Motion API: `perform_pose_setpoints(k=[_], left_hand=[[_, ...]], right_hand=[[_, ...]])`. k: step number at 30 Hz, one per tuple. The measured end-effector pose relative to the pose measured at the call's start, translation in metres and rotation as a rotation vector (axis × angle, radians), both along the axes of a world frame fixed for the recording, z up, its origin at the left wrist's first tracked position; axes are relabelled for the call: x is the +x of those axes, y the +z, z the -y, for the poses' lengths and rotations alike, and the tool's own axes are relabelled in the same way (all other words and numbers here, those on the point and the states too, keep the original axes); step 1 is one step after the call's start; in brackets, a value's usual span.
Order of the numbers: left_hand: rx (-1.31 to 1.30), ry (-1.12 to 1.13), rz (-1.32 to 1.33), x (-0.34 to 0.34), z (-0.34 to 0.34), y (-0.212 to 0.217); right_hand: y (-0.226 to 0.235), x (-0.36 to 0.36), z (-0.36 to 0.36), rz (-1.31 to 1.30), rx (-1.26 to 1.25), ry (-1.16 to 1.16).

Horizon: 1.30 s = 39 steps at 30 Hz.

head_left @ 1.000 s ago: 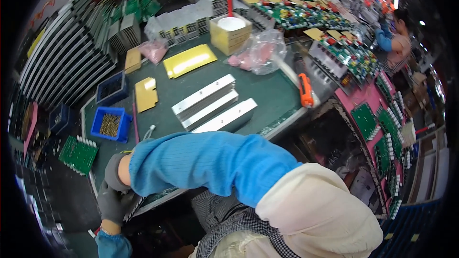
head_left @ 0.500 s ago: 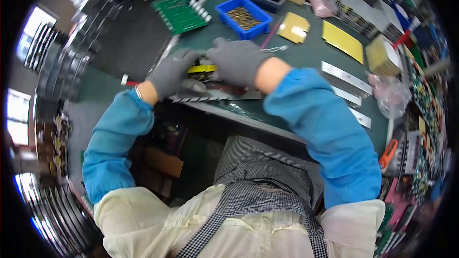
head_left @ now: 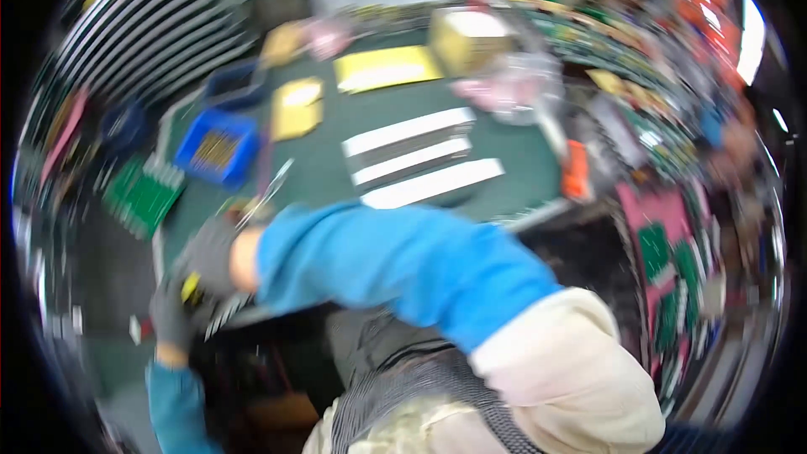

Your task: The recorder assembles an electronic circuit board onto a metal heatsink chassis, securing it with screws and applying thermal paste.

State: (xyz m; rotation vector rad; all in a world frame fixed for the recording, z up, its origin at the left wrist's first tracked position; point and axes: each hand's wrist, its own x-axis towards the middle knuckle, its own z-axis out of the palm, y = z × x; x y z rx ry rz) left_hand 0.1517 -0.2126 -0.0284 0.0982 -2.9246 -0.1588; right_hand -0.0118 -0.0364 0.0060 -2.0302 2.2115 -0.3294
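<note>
While motion blur smeared everything, both grey knit-gloved hands, left hand [head_left: 171,319] and right hand [head_left: 210,256], closed around a small yellow object [head_left: 191,287]; just beyond lay a blue plastic bin [head_left: 216,147].

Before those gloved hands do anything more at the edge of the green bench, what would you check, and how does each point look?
1. Both hands in view: ok. The left hand and right hand are gloved and close together at the bench's near edge.
2. Yellow object secured: cannot tell; it sits between the hands, too blurred.
3. Right sleeve off the white strips: ok, they lie beyond it.
4. Blue bin upright: ok, on the green bench.
5. Picture sharp enough to judge grip: not ok.
</note>
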Motion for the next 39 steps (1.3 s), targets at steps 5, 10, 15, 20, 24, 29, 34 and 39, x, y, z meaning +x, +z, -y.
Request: perform_pose_setpoints(k=[5, 10, 15, 20, 24, 29, 34, 39], left_hand=[[0.052, -0.127, -0.021, 0.001, 0.000, 0.008], [0.125, -0.186, 0.164, -0.031, -0.037, 0.044], [-0.070, -0.152, 0.112, -0.034, -0.037, 0.029], [-0.197, -0.153, -0.069, -0.032, -0.025, 0.012], [-0.118, -0.107, 0.128, -0.031, -0.027, 0.027], [0.205, -0.085, 0.265, -0.044, -0.069, 0.057], [0.114, -0.266, -0.010, -0.050, -0.070, 0.034], [0.061, -0.137, -0.064, -0.029, -0.063, 0.029]], right_hand=[[-0.003, 0.018, 0.014, -0.124, 0.112, 0.025], [-0.004, 0.006, 0.002, -0.135, 0.130, 0.013], [-0.017, 0.006, 0.020, -0.138, 0.126, -0.011], [-0.033, 0.004, 0.048, -0.079, 0.108, -0.056], [-0.022, -0.002, 0.029, -0.057, 0.114, -0.002], [-0.001, -0.011, -0.012, -0.226, -0.070, 0.016], [0.015, -0.020, -0.034, -0.221, 0.007, 0.089], [-0.001, -0.031, -0.024, -0.065, -0.140, 0.141]])
